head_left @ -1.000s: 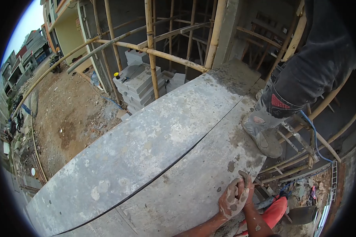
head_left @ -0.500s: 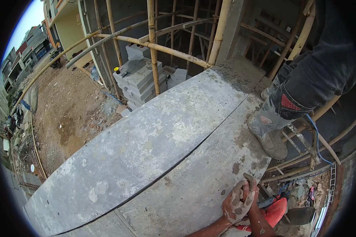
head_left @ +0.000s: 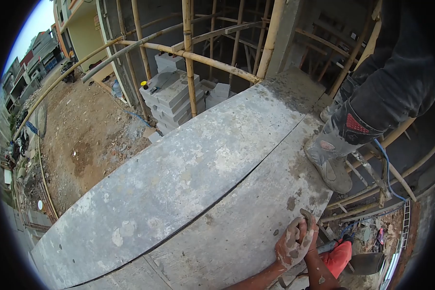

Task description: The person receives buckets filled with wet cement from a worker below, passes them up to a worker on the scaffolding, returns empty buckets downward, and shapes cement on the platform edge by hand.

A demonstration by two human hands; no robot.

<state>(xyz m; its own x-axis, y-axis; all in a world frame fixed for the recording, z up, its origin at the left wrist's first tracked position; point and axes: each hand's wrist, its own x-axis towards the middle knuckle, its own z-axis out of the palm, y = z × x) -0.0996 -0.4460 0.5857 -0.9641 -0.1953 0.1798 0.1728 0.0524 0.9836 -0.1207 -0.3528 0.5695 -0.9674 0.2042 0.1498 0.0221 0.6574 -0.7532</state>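
My left hand (head_left: 291, 247) and my right hand (head_left: 312, 234) are pressed together near the bottom of the view. Grey, wet-looking mortar or mud coats the fingers, which are closed and curled against each other. Anything between the palms is hidden. Beneath and beside them lies the near plank (head_left: 237, 227), a grey, stained board. A long dark gap separates it from a wider grey board (head_left: 169, 179). Just right of the wrists, lower down, there is red cloth (head_left: 338, 258).
Another person's muddy boot (head_left: 332, 169) and dark trousers (head_left: 396, 92) stand at the boards' right end. Bamboo poles (head_left: 188, 58) cross behind. Stacked pale blocks (head_left: 171, 96) sit below, beside a dirt yard (head_left: 87, 140). The boards drop off at both sides.
My hands stay pressed together and have shifted slightly right, with their fingers rearranged a little. The red cloth's visible shape has changed slightly. The other person's boots stay in place.
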